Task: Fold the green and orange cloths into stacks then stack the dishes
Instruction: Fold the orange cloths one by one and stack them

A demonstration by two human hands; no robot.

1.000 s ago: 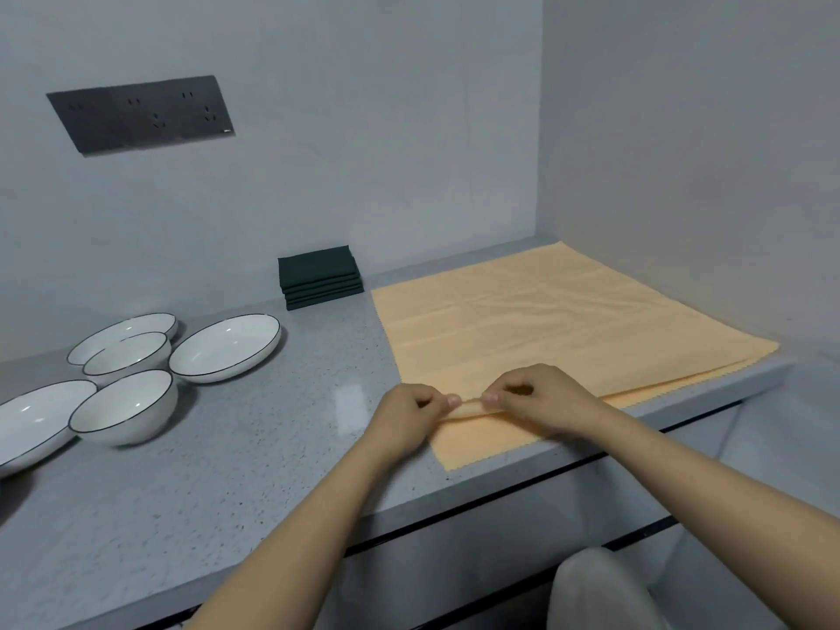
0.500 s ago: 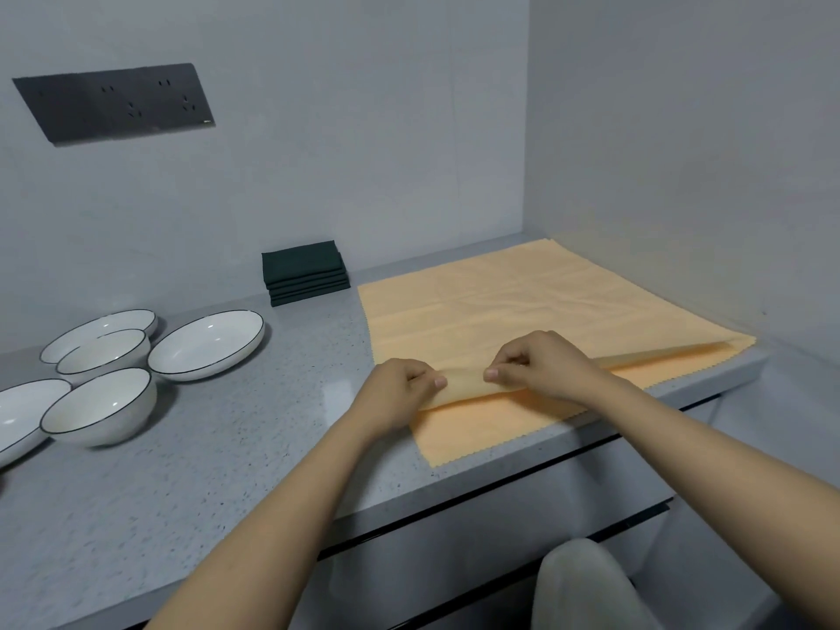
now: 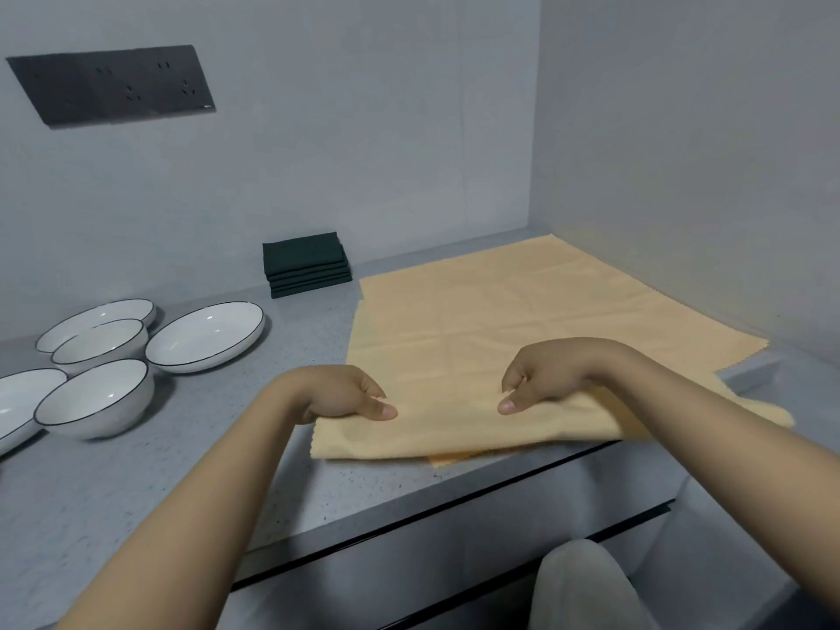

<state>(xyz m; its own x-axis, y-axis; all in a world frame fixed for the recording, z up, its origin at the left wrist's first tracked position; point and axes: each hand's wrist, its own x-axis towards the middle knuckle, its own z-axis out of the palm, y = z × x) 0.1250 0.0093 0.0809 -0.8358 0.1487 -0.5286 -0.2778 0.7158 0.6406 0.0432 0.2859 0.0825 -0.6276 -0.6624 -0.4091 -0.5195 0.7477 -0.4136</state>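
Observation:
A pile of orange cloths lies spread flat on the right of the grey counter. My left hand and my right hand each pinch the top orange cloth, which is lifted and pulled toward the front edge. A neat stack of folded dark green cloths sits against the back wall. On the left stand white black-rimmed dishes: a shallow plate, two bowls, a plate behind and another plate at the frame edge.
The grey speckled counter ends at a front edge with drawers below. Walls close the back and right side. A dark socket panel is on the back wall. A pale rounded object sits below the counter.
My hands have moved apart along the top orange cloth's near edge and drawn it toward me, lifting it off the pile. The camera has shifted a little.

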